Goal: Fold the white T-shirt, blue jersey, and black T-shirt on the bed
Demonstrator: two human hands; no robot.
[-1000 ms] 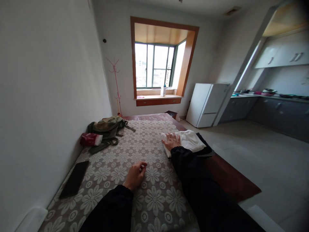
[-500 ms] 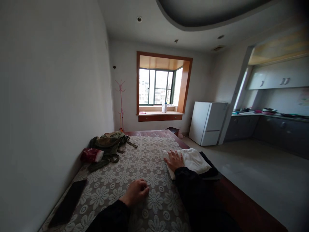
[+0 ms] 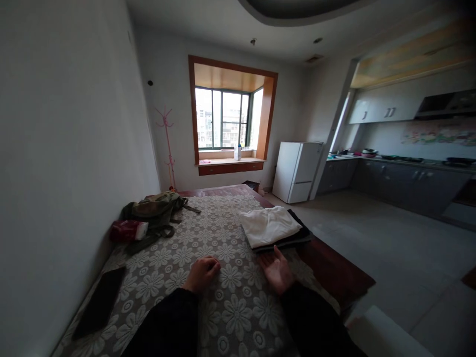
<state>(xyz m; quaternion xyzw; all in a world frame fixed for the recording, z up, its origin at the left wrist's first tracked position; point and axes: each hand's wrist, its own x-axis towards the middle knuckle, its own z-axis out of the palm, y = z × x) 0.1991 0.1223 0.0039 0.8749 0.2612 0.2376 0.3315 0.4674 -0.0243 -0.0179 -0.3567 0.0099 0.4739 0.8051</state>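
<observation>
"Head view: where is the fabric laid?"
"On the dark red wooden table [image 3: 334, 270], partly covered by a grey lace tablecloth with white flowers [image 3: 208, 223]; near the right edge, folded black fabric [image 3: 303, 232] is topped by folded white fabric [image 3: 269, 225]."
"What is done?"
"Both appear folded and stacked; whether anything is left cannot be told."
"The grip?"
"The bare right hand [image 3: 277, 270], laid on the white fabric half a second ago, is now opened palm-up by the near edge, nothing seen held. The bare left hand [image 3: 203, 274] is loosely curled; its contents cannot be told."
</observation>
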